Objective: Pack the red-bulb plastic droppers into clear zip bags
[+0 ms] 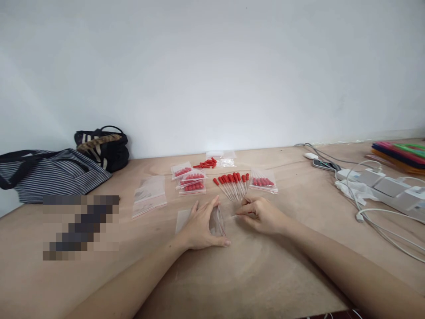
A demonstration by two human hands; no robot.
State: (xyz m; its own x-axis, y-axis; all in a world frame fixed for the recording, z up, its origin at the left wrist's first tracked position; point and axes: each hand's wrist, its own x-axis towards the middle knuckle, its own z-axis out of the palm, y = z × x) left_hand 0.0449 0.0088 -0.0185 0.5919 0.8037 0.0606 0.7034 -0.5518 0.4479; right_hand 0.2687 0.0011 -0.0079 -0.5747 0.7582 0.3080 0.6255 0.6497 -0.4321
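My left hand (202, 228) grips a clear zip-lock bag (217, 221) on the table, thumb and fingers spread at its mouth, which gapes to the right. In my right hand (260, 215) is a pinched dropper; its thin clear tip (234, 217) points left at the bag's mouth, and its bulb is hidden in the fingers. Just beyond the hands lies a fan of droppers (234, 179) with red bulbs and clear tubes. Filled bags of droppers (192, 186) are stacked behind my left hand, and another filled bag (263, 180) lies right of the fan.
Flat unfilled bags (149, 195) lie at left. Loose red bulbs (206, 163) and a bag of clear tubes (226, 158) are at the back. A striped bag (59, 173) and black bag (109, 148) stand left; a power strip (388, 190) with cables and coloured folders (401, 155) are right.
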